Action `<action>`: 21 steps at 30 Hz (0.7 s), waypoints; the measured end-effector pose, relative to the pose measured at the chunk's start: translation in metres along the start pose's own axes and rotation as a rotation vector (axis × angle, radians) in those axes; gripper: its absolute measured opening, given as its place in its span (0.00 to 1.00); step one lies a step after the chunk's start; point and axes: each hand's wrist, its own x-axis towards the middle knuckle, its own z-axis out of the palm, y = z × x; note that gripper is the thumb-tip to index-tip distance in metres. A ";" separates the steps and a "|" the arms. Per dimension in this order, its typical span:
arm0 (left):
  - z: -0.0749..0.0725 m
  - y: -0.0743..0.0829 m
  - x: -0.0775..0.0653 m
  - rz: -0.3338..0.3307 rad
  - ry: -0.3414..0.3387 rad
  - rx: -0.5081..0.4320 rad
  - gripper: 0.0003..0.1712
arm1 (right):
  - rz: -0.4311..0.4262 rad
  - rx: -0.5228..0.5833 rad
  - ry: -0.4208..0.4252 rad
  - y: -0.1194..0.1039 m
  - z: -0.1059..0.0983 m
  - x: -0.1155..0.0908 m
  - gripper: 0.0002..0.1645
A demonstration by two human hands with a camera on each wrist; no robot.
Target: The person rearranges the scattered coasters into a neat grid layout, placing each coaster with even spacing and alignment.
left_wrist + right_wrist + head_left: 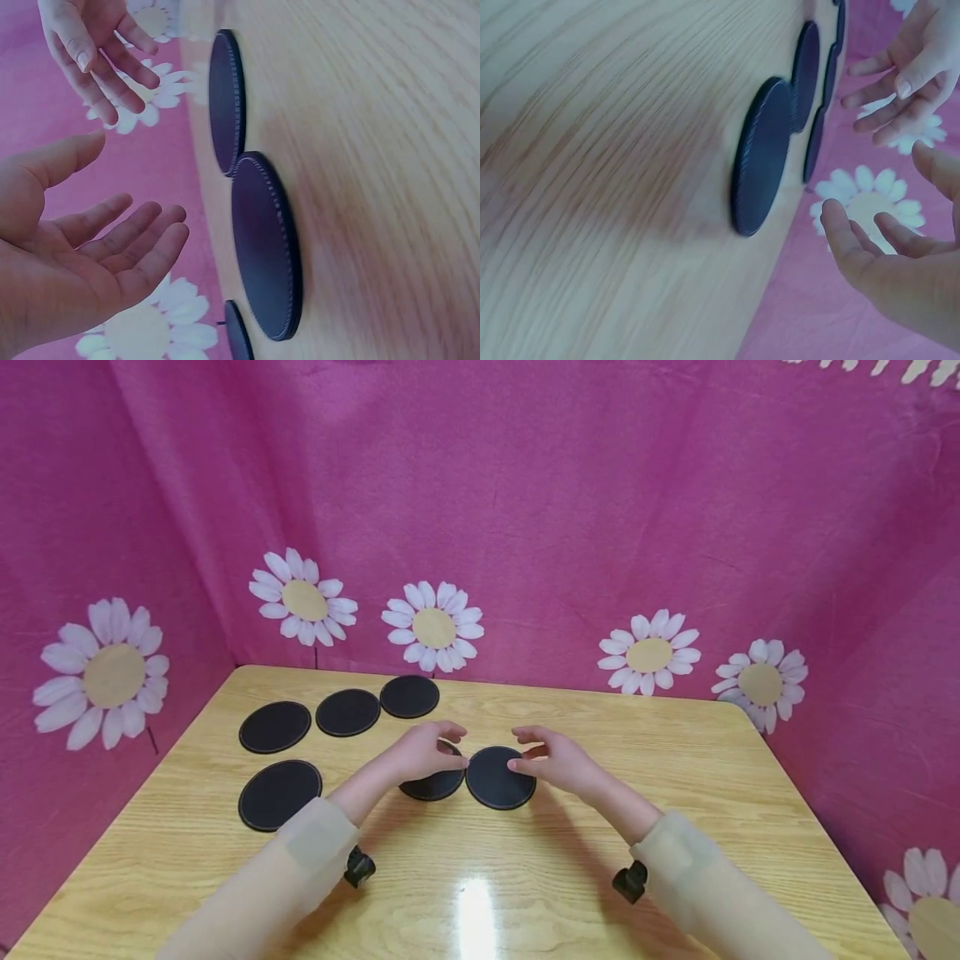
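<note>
On the left of the worktop (pixel 675 777), 4 black discs (pixel 274 727) are lying flat, 3 behind and 1 in front. Rightward, the left hand (pixel 425 752) is hovering above the left-middle disc (pixel 431 787), its grip wide and holding nothing. The right-middle disc (pixel 495 781) is lying just beside, making 6 discs; the right hand (pixel 553 762), 1 of 2, is hovering above, also wide and bare. The hands are seemingly positioning this pair; further adjusting is probably calling for fingertips lowering to the rims.
</note>
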 end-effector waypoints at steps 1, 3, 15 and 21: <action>-0.002 0.001 -0.003 0.000 0.008 -0.007 0.30 | -0.006 0.011 0.005 -0.003 0.001 -0.001 0.35; -0.007 0.002 -0.008 -0.001 0.025 -0.022 0.30 | -0.028 0.023 0.008 -0.010 0.003 -0.003 0.35; -0.033 -0.003 -0.042 -0.009 0.137 -0.101 0.32 | -0.116 0.162 0.018 -0.043 0.030 -0.003 0.35; -0.044 -0.012 -0.059 -0.021 0.215 -0.070 0.32 | -0.141 0.246 -0.013 -0.055 0.046 0.001 0.36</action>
